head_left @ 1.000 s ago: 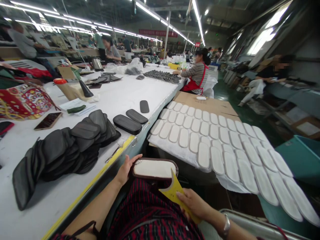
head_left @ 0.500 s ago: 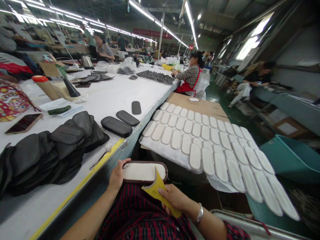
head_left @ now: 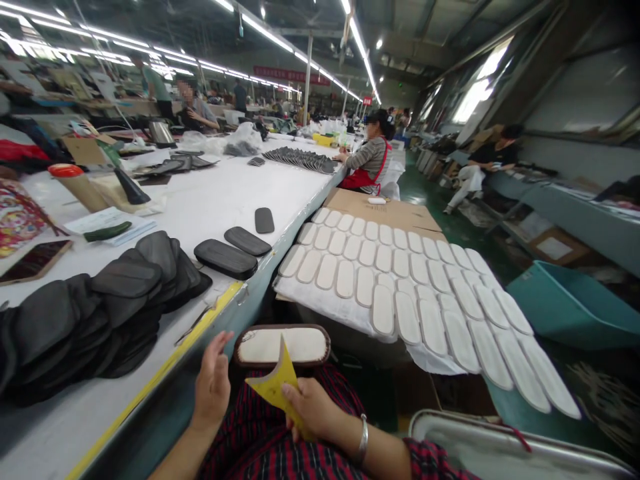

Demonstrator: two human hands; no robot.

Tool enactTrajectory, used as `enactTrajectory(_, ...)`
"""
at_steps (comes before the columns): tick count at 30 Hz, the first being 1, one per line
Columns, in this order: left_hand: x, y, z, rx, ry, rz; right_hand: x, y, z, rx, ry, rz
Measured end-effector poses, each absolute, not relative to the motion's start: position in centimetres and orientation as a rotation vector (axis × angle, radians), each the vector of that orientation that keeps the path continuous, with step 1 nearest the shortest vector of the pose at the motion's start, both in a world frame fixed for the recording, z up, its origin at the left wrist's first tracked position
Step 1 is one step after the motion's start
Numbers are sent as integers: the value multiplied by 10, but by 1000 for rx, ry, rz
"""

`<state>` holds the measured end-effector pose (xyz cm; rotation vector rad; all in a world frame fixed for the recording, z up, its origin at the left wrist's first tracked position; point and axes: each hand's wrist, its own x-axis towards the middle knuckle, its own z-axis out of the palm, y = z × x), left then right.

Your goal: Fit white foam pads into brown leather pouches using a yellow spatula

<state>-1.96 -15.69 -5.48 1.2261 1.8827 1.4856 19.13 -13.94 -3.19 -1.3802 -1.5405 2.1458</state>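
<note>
On my lap lies a long rounded panel (head_left: 305,343) with a white face and a dark brown raised rim, a dark mark at its left end. My left hand (head_left: 213,383) is off the panel, just beyond its left end, fingers stretched out and holding nothing. My right hand (head_left: 313,407) grips a flat yellow scraper (head_left: 275,381) with a concave edge. Its pointed upper corner overlaps the panel's near middle in view; whether it touches the panel I cannot tell.
White oval panels (head_left: 384,310) lie in rows on a low stand at right. Black oval pieces (head_left: 125,280) are heaped on the white table (head_left: 200,200), with a phone (head_left: 35,260) nearby. A teal bin (head_left: 565,300) stands far right. A person in a red apron (head_left: 367,163) sits farther along.
My left hand has let go of the panel's left end and moved left, its fingers opening. The right hand has shifted left with the scraper. The view has turned slightly.
</note>
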Motion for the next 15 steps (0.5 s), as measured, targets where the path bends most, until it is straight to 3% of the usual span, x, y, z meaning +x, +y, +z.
enactTrajectory(4, -20, -205, -38, 1372, 1737, 1281, 178, -148, -16, -1108, -2005, 1990)
enactTrajectory(7, -19, -223, -22, 1178, 1558, 940, 168, -149, 0, -928, -2329, 1810)
enactTrajectory(9, -23, -227, -15, 1038, 1592, 900, 163, -151, 8, -850, -2426, 1781)
enactTrajectory(13, -76, -237, -9, 761, 1820, 1022, 182, -146, 8, -890, -2256, 1796)
enactTrajectory(15, -126, -248, -7, 618, 2031, 1082, 208, -130, 3, -1184, -1981, 1554)
